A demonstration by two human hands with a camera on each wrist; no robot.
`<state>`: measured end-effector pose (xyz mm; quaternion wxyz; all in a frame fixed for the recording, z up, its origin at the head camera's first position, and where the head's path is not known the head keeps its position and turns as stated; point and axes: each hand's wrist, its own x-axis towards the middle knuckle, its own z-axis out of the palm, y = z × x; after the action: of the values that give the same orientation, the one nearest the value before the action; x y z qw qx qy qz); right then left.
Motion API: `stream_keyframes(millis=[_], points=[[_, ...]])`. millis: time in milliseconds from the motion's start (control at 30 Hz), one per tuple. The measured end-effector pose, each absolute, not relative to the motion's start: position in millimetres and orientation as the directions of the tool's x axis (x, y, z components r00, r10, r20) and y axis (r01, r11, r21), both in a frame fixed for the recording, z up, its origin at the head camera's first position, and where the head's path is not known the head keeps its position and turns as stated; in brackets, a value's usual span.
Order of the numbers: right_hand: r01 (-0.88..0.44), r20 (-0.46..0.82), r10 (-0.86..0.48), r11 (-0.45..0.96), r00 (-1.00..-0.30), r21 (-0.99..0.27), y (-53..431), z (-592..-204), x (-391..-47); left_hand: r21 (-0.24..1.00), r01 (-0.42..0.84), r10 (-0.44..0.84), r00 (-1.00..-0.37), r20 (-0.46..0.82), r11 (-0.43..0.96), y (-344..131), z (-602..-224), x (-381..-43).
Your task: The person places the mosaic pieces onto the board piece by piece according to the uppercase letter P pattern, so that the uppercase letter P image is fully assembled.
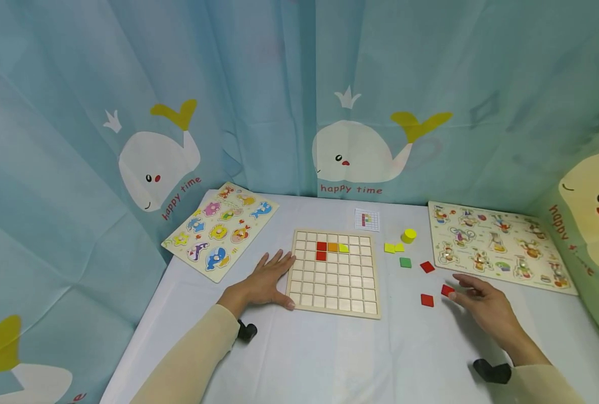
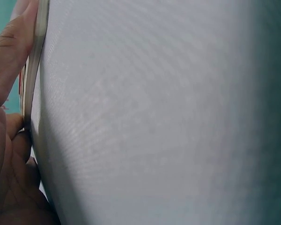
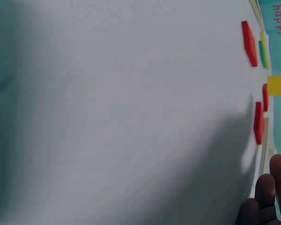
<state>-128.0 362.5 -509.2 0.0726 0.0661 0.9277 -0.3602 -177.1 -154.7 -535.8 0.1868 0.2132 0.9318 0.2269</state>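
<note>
A square wooden grid board [image 1: 332, 289] lies on the white table. Near its top sit two red tiles [image 1: 321, 247], an orange tile [image 1: 332, 247] and a yellow piece [image 1: 344, 248] with a rounded edge. My left hand [image 1: 266, 283] rests at the board's left edge with its fingers spread; the left wrist view has the thumb [image 2: 11, 51] against the rim. Over at the right, my right hand [image 1: 483, 306] is above a loose red tile [image 1: 447, 290], thumb and forefinger apart on either side. In the right wrist view that red tile [image 3: 258, 123] lies on the cloth beyond the fingertips.
Other loose red tiles [image 1: 427, 300], a green tile [image 1: 405, 262], yellow tiles [image 1: 394, 248] and a yellow cylinder [image 1: 409, 235] lie right of the board. A pattern card [image 1: 367, 220] is behind it. Picture puzzles flank it: sea animals [image 1: 219, 231] left, another [image 1: 501, 244] right.
</note>
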Motion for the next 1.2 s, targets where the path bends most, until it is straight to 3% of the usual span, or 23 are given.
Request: stream_keyframes(millis=[367,1200], points=[[0.223,-0.211,0.11,0.733,-0.971,-0.643,366.9,-525.2,-129.9,0.507,0.309,0.482,-0.839,-0.253,0.805,-155.4,-533.5,-176.0],[0.199,-0.161,0.129,0.793,-0.979,-0.576,364.9,-526.3,-134.3,0.51,0.313,0.488,-0.835,-0.255,0.802,-155.1,-534.1,-175.9]])
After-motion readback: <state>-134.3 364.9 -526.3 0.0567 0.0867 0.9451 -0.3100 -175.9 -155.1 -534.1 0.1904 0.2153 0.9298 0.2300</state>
